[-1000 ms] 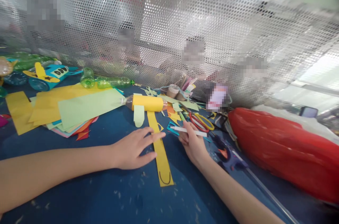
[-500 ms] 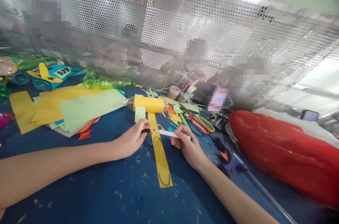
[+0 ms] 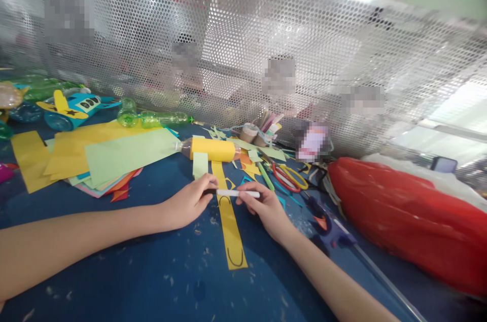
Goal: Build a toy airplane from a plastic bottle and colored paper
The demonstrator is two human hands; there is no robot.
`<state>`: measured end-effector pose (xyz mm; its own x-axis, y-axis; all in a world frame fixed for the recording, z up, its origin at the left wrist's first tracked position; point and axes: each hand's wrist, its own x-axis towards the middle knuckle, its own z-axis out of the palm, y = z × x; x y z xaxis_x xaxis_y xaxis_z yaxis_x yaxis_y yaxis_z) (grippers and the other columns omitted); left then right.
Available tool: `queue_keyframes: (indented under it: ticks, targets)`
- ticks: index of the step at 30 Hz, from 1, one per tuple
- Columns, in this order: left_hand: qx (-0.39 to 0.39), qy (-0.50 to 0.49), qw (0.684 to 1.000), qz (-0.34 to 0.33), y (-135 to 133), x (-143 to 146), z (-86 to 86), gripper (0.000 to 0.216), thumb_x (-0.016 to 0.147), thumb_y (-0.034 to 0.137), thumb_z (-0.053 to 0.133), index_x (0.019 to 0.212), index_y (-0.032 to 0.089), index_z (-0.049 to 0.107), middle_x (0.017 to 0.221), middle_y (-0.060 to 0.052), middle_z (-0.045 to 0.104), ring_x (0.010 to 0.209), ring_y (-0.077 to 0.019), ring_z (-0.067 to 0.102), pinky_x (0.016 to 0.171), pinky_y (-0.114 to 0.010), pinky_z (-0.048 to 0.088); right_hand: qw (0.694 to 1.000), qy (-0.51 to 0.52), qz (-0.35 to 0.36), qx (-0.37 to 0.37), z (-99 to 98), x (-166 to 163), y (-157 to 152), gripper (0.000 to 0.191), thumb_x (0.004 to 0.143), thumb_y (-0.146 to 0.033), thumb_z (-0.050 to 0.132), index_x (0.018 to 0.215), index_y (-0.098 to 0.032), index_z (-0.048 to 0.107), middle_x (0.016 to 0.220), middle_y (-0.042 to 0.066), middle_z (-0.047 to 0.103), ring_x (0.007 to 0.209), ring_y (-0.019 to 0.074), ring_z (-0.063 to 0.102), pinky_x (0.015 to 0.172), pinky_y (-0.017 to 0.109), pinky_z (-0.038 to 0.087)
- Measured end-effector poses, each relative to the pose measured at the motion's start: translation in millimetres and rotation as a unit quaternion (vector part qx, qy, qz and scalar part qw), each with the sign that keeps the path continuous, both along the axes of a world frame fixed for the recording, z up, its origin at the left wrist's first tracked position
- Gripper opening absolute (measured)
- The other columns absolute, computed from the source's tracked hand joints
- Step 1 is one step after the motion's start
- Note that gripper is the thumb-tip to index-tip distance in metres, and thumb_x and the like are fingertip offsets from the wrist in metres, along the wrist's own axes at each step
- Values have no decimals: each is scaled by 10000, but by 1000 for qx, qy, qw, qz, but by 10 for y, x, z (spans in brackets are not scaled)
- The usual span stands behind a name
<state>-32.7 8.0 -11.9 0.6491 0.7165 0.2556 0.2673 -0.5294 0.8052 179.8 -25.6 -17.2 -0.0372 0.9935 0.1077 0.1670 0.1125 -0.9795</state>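
A white marker pen (image 3: 238,193) lies level between both hands, just above a long yellow paper strip (image 3: 231,228) with black curved lines drawn on it. My left hand (image 3: 189,203) pinches the pen's left end, where its cap sits. My right hand (image 3: 264,207) grips the barrel at the right end. Beyond the strip lies a plastic bottle wrapped in yellow paper (image 3: 211,149) with a pale green flap (image 3: 200,165) hanging from it.
Stacked coloured paper sheets (image 3: 95,155) lie at left, with a blue and yellow bottle plane (image 3: 70,106) and green bottles (image 3: 152,118) behind. Red and yellow scissors (image 3: 288,176), a glue gun (image 3: 330,228) and a red plastic bag (image 3: 411,218) are at right. A perforated metal screen (image 3: 243,48) closes the back.
My left hand left the strip, where it lay flat, and closed on the pen's left end. My right hand brought the pen leftward over the strip. The pen's dark end no longer shows.
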Motion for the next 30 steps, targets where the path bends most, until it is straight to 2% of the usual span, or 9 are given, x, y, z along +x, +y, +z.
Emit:
queue_keyframes:
  ticks: [3, 6, 10, 12, 14, 21, 24, 27, 30]
  targets:
    - [-29, -39, 999, -17, 19, -16, -35, 315, 791, 115, 435, 1083, 211, 367, 1123, -111, 561, 1083, -224, 525, 920, -402, 409, 1000, -9, 11, -2, -3, -1, -7, 239, 741, -381, 656, 877, -187, 622, 639, 0, 639, 455, 79, 371, 429, 226, 302]
    - [-123, -97, 988, -6, 91, -13, -80, 305, 781, 154, 440, 1078, 207, 394, 1099, -95, 548, 996, -209, 546, 866, -375, 430, 999, -8, 34, -8, 8, -3, -24, 242, 767, -385, 630, 908, -188, 643, 693, 19, 660, 515, 94, 430, 461, 224, 343]
    - [-312, -240, 919, 18, 206, 31, -85, 159, 796, 223, 401, 952, 194, 400, 898, -49, 586, 817, -175, 593, 805, -351, 444, 999, -3, 40, -10, 12, 6, -25, 277, 760, -390, 635, 959, -199, 660, 706, 15, 651, 542, 102, 452, 475, 222, 359]
    - [-362, -290, 885, 24, 233, 52, -63, 142, 777, 230, 405, 913, 188, 397, 811, -32, 593, 772, -164, 595, 784, -327, 441, 1000, -2, 26, -12, 3, 14, -15, 278, 753, -390, 642, 955, -200, 669, 643, -6, 609, 520, 96, 434, 465, 219, 344]
    - [-379, -304, 874, 28, 236, 65, -45, 143, 755, 216, 409, 895, 184, 407, 767, -25, 597, 758, -158, 586, 747, -298, 434, 1000, -4, 19, -15, -4, 21, -6, 273, 750, -391, 644, 935, -194, 682, 577, -25, 555, 501, 90, 414, 461, 217, 331]
    - [-358, -311, 879, 48, 194, 69, -57, 160, 697, 155, 437, 854, 181, 419, 760, -21, 568, 690, -144, 558, 685, -280, 422, 999, 15, 28, -18, 27, -5, -19, 215, 755, -360, 639, 864, -179, 676, 684, 26, 662, 516, 95, 416, 468, 227, 326]
    - [-358, -297, 885, 21, 219, 43, -53, 213, 662, 127, 417, 867, 183, 419, 777, -29, 569, 722, -154, 565, 716, -300, 424, 998, 56, 9, -12, 17, -3, -10, 177, 752, -342, 637, 805, -178, 677, 609, 17, 644, 479, 91, 399, 442, 226, 301]
    - [-364, -226, 903, -27, 301, -27, 7, 301, 600, 91, 391, 886, 179, 423, 779, -33, 575, 764, -173, 569, 742, -327, 425, 992, 122, -25, -12, -9, 27, 22, 150, 735, -315, 640, 734, -170, 679, 520, -2, 590, 443, 80, 374, 412, 217, 257]
    - [-282, -92, 951, -85, 416, -144, 132, 427, 563, 62, 402, 969, 193, 424, 886, -44, 585, 847, -186, 541, 724, -313, 415, 983, 178, -48, -19, -21, 61, 60, 120, 716, -274, 641, 698, -160, 674, 490, -15, 548, 438, 73, 364, 397, 205, 223]
